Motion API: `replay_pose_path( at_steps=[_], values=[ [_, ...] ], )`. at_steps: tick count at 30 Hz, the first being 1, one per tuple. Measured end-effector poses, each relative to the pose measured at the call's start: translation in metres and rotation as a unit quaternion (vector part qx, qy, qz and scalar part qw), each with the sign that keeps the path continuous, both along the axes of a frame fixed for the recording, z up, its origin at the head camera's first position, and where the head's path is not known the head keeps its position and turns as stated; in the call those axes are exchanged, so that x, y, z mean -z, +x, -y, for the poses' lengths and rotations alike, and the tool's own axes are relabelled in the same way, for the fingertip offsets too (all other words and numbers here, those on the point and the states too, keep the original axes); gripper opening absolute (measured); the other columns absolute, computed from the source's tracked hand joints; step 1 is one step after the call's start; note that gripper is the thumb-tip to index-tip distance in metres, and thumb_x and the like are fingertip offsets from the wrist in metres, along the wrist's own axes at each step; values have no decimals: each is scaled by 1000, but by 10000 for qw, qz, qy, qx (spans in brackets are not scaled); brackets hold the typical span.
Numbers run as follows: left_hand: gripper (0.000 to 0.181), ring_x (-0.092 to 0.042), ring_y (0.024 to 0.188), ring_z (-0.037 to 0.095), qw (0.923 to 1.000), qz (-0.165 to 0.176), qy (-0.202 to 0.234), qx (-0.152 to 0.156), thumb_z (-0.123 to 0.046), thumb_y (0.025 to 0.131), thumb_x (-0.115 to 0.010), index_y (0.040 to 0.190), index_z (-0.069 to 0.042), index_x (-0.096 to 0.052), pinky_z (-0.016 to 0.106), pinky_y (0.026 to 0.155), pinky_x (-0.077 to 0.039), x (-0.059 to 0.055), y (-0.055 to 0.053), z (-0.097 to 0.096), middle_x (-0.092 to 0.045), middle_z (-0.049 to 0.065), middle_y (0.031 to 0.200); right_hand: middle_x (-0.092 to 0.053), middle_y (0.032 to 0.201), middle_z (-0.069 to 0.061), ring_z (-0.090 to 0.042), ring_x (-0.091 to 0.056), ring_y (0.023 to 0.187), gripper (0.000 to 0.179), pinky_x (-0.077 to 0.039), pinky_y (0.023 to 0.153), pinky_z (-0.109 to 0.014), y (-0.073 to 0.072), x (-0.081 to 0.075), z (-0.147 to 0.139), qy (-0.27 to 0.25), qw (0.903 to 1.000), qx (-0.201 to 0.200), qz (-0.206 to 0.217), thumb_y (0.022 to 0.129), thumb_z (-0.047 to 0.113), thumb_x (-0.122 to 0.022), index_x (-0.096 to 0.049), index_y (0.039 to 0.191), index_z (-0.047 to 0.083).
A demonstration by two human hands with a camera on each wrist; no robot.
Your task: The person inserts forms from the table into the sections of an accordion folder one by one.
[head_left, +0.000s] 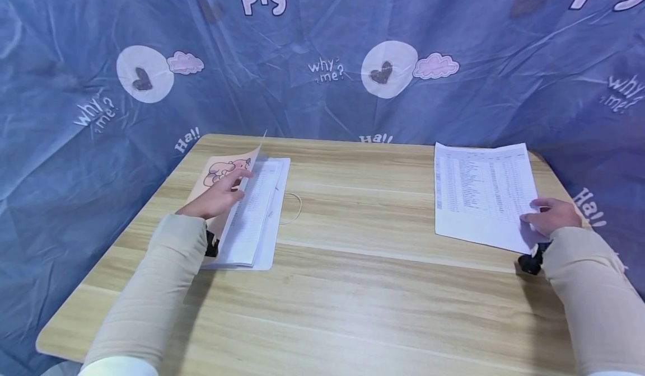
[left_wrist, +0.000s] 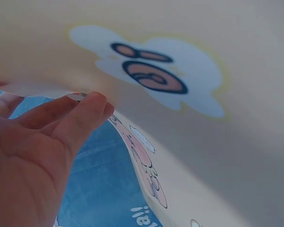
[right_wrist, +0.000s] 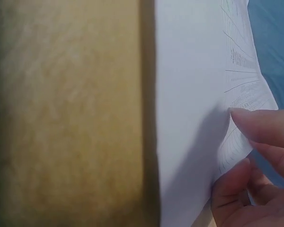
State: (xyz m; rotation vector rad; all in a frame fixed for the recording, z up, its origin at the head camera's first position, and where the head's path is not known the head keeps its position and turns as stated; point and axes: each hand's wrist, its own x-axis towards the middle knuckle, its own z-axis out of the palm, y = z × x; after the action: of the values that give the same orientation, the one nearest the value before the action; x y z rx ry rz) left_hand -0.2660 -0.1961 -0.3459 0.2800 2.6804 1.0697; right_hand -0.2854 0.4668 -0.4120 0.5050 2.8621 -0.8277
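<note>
On the left of the table lies a folder with a peach cartoon cover [head_left: 215, 170], lifted at its right edge over a stack of printed sheets [head_left: 249, 211]. My left hand [head_left: 216, 197] pinches that raised edge between thumb and fingers; the left wrist view shows the cover [left_wrist: 189, 151] from close up, with the fingertips at its rim. Over at the right, my right hand [head_left: 556, 216] pinches the right edge of a single sheet printed with a table [head_left: 478, 191]. In the right wrist view, thumb and fingers grip the curved margin of this paper [right_wrist: 189, 94].
A thin pale loop [head_left: 299, 208] sticks out from the folder's right side. The wooden table [head_left: 353, 286] stretches between the hands and toward the front. Behind it hangs a blue patterned cloth [head_left: 302, 102]. A black band [head_left: 534, 258] sits on the right wrist.
</note>
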Motion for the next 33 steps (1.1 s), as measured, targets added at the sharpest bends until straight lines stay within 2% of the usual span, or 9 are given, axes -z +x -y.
replay_pose_path(
  at_steps=[4,12,20,25,28,33],
  values=[
    [46,-23,136,44,10000,-21,-15,8,-1,93,-35,140,-3,-32,57,106,-26,0,0,0,-18,19,153,-46,118,-37,-42,-50,95,60,-39,62,-30,1,1,1,-2,9999,-53,-90,82,22,-60,-43,128,-13],
    [47,-22,136,45,10000,10,23,27,-2,93,-35,140,-2,-31,58,106,-26,0,1,0,-18,20,153,-42,123,-35,-42,-47,97,62,-40,63,-30,1,4,7,-299,9996,9,10,82,22,-60,-41,131,-10],
    [47,-19,138,44,9999,82,-71,-45,-2,94,-35,140,-4,-31,58,107,-24,-1,-1,0,-7,17,156,-42,120,-36,-45,-46,101,58,-37,67,-32,4,4,13,-251,9980,-530,-254,84,23,-62,-44,128,-11],
    [47,-19,138,44,9999,93,-84,-96,-2,94,-35,141,-4,-31,58,107,-25,-2,-1,0,-7,17,157,-46,113,-32,-37,-47,94,51,-36,67,-30,4,6,20,-238,9958,-765,-438,85,19,-60,-47,124,-11],
    [47,-20,138,44,9999,29,-63,-89,-1,93,-35,140,-4,-32,58,107,-26,-1,-1,0,-9,17,156,-48,108,-27,-31,-46,91,45,-35,66,-27,4,6,24,-231,9953,-776,-523,86,17,-56,-50,123,-9],
    [46,-21,137,44,10000,-2,-42,-81,-1,94,-36,140,-4,-32,57,107,-26,-2,0,-1,-12,18,155,-48,106,-22,-28,-46,88,43,-37,63,-25,4,8,31,-311,9946,-802,-578,87,17,-52,-52,122,-8]
  ],
)
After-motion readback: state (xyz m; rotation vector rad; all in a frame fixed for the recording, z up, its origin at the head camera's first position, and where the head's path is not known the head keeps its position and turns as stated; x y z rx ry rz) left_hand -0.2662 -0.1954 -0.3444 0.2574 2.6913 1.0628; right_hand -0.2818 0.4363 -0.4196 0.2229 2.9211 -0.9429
